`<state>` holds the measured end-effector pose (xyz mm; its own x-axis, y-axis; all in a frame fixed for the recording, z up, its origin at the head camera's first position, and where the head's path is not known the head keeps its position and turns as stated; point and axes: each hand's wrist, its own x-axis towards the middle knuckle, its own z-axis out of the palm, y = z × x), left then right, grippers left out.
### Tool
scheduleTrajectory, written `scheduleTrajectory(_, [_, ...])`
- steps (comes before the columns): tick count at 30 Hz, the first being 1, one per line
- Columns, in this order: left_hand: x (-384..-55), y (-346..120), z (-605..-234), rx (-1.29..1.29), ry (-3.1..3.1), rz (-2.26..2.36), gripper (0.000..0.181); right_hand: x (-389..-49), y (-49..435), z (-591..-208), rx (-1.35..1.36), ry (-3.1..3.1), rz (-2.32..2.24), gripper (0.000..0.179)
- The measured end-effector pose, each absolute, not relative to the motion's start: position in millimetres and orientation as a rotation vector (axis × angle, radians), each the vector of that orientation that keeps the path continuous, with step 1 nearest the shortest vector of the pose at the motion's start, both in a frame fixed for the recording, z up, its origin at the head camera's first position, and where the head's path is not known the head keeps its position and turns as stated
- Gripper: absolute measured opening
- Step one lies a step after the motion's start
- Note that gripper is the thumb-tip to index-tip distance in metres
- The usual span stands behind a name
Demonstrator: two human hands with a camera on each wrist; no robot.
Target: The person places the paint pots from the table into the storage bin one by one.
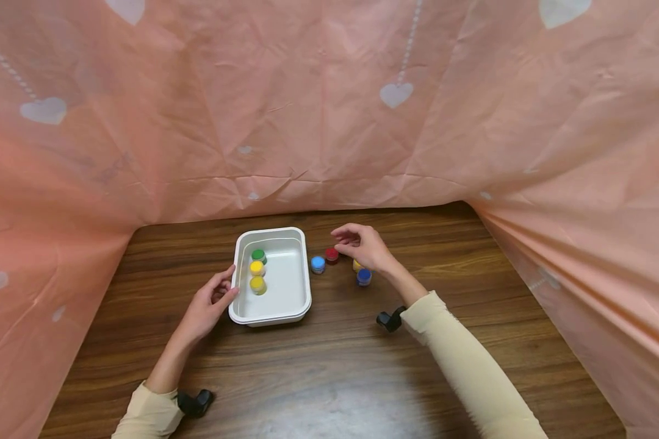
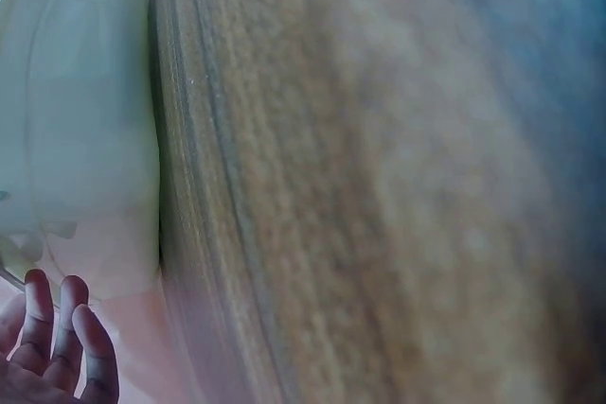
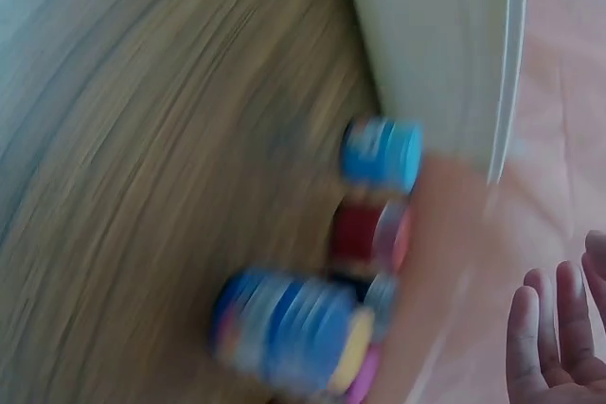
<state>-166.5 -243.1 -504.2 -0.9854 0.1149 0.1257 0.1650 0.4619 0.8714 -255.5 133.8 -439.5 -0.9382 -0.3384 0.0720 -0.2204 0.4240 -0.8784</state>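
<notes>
My left hand [image 1: 208, 305] is at the left rim of a white plastic tray [image 1: 288, 317], thumb and index fingertips right at the edge. In the left wrist view its fingers are loosely bent beside the tray wall [image 2: 90, 120]. Inside the tray stand small paint jars: a green-lidded jar [image 1: 259, 256], a yellow jar [image 1: 257, 268] and another yellow jar [image 1: 258, 285]. My right hand [image 1: 365, 247] hovers, holding nothing, over jars outside the tray: a red jar [image 1: 332, 255], a light blue jar [image 1: 318, 264], a dark blue jar [image 1: 364, 277] and a partly hidden yellow-orange jar [image 1: 356, 266].
The wooden table [image 1: 329, 378] carries everything. A pink curtain [image 1: 318, 122] with white hearts hangs behind and at both sides. Black wrist cameras sit by the left cuff [image 1: 151, 411] and right cuff [image 1: 428, 314]. A magenta lid [image 3: 362, 380] shows among the blurred jars in the right wrist view.
</notes>
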Motion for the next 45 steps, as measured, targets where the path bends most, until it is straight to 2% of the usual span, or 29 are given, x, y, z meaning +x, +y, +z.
scheduleTrajectory(7, [-167.9, -244.6, -507.9, -0.248, -2.661, -1.589, 0.053, -269.6, 188.6, -457.1, -0.266, 2.618, -1.575, 0.031])
scheduleTrajectory(13, [-168.4, -245.0, -506.6, -0.232, -2.672, -1.594, 0.053, -276.4, 212.1, -467.1, -0.170, 2.622, -1.586, 0.034])
scheduleTrajectory(23, [-165.5, -241.5, -496.8, -0.228, -2.664, -1.616, 0.054, -278.8, 219.1, -484.0, -0.120, 2.561, -1.574, 0.038])
scheduleTrajectory(35, [-170.1, -243.4, -502.3, -0.219, -2.683, -1.556, 0.053, -280.4, 216.8, -498.4, -0.027, 2.446, -1.581, 0.049])
scheduleTrajectory(45, [-167.1, -244.0, -500.1, -0.222, -2.672, -1.611, 0.055, -281.4, 213.6, -504.6, -0.009, 2.483, -1.504, 0.044])
